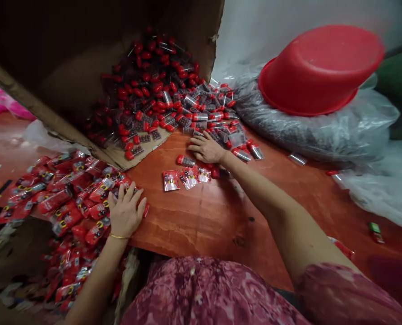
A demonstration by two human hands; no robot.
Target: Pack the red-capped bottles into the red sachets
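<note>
My left hand (125,211) lies flat with fingers spread on a heap of red printed packets (63,194) at the table's left edge. My right hand (205,147) reaches forward, fingers stretched out, touching the near edge of a pile of small clear tubes with red caps (173,99) that spills from a tipped cardboard box (68,58). One red-capped tube (185,160) lies just left of that hand. A few red packets (186,177) lie on the wood below it.
A red plastic basin (319,67) rests upside down on a large clear plastic bag of dark contents (322,131) at the right. More plastic sheeting (383,189) lies far right. The reddish wooden table (207,225) stretches between my arms. Pink material (1,101) sits far left.
</note>
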